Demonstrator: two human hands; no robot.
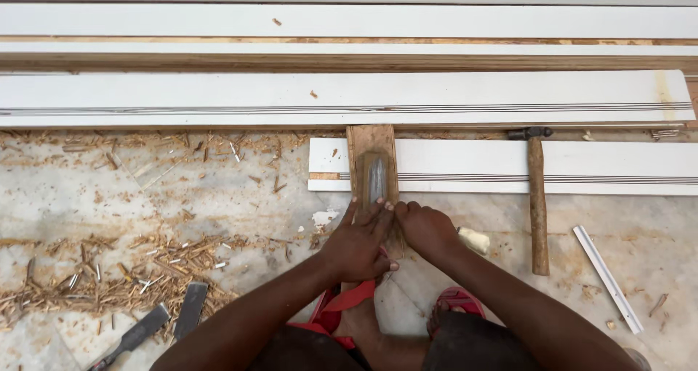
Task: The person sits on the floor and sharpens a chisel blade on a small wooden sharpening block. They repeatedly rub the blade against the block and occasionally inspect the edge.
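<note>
White boards (342, 98) bore dark grooved stripes; the hammer (537, 204) had a brown wooden handle; the sandals (342, 305) were red.

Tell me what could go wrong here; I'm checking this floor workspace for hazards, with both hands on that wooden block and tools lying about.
1. The left hand and right hand press on the worn brown wooden block by its metal insert; a slip could nick the fingers.
2. The two flat steel chisels lie loose near the knees, easy to kneel on.
3. The scattered wood chips on the pale stone floor could make a sandalled foot slide.
</note>
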